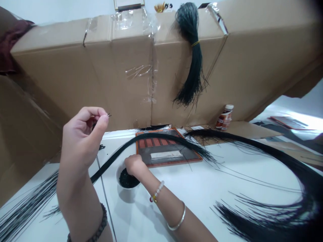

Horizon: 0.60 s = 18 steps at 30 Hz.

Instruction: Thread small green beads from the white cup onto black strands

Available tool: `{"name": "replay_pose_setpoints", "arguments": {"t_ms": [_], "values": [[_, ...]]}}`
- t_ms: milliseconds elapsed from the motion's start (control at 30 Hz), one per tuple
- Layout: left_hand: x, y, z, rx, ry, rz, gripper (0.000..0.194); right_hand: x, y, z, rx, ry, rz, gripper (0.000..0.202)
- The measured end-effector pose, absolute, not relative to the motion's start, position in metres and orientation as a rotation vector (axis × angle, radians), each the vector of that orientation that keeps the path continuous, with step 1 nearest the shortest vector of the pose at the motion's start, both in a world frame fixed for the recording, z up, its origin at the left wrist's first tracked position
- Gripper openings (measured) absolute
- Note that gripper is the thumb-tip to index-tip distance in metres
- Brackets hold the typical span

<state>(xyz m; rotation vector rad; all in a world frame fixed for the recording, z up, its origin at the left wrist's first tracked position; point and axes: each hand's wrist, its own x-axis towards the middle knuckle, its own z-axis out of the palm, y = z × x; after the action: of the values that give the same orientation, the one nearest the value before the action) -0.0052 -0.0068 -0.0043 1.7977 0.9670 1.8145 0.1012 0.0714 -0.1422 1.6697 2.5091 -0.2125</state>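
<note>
My left hand (87,137) is raised above the table with thumb and forefinger pinched together. Short dark ends of thin strands (109,115) poke out past the fingertips. My right hand (135,164) dips into a small white cup (119,185) at its far right rim, fingers curled and their tips hidden. Tiny dark, shiny bits (127,178) fill the cup; whether they are beads or cut pieces I cannot tell. Behind my left forearm a dark bundle of long thin strands (121,149) arches rightward over a red-framed board (164,161).
Large cardboard boxes (113,84) form a wall behind the white table (202,188). A tied dark strand bundle (194,57) hangs over them. Another thick black bundle (275,154) curves along the right side. A white-capped bottle (224,117) stands at the back right.
</note>
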Motion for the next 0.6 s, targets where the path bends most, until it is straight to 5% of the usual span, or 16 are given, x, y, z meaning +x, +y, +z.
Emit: {"name": "replay_pose_setpoints", "arguments": {"t_ms": [267,333,500,600], "values": [[0.0,-0.002,-0.003,1.832,1.0,1.853,0.007,0.144,0.065,-0.079,1.503,2.766,-0.795,0.009],[0.001,-0.004,-0.003,1.829,0.99,1.867,0.007,0.159,0.056,-0.057,1.403,3.006,-1.0,0.016],[0.01,-0.017,-0.001,1.847,0.909,1.931,0.009,0.169,0.02,-0.026,0.524,3.499,-2.473,0.008],[0.017,-0.026,0.002,1.845,0.878,1.945,0.012,0.156,0.004,-0.019,0.204,3.473,-2.913,0.002]]}}
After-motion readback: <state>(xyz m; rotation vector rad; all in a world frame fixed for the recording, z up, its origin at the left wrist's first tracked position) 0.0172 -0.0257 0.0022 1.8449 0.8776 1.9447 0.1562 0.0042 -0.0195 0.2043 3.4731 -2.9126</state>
